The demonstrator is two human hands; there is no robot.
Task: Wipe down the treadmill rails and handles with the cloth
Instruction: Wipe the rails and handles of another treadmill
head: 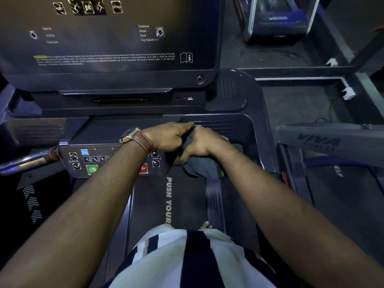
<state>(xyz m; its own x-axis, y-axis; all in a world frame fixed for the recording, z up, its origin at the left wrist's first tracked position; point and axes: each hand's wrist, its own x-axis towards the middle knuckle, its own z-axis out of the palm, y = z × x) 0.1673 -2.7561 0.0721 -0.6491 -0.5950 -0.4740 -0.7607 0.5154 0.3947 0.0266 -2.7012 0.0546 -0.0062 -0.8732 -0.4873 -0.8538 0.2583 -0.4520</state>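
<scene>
Right hand point(202, 145): fingers curled down over a dark grey cloth point(200, 166), gripping it in a bunch at the right end of the console, above the treadmill belt point(188, 201). Left hand point(169, 137): fingers curled, index extended toward the vent grille point(216, 126), fingertips at the upper edge of the same cloth; probably pinching it, contact point dim and partly hidden by the right hand. Hands touching each other over the cloth.

Counted: two hands, one cloth, one wristwatch point(135, 138) with brown strap on left wrist, one chrome handle point(27, 162) at far left, well apart from both hands, one green start button point(92, 169), one red stop button point(143, 168) partly hidden behind left forearm, one display screen point(108, 36) above.

Pose: both forearms reached forward and converged near centre-right of console; left forearm crossed over the button panel point(99, 161), right wrist bent downward over the bunched cloth. Striped shirt point(187, 260) at bottom edge.
</scene>
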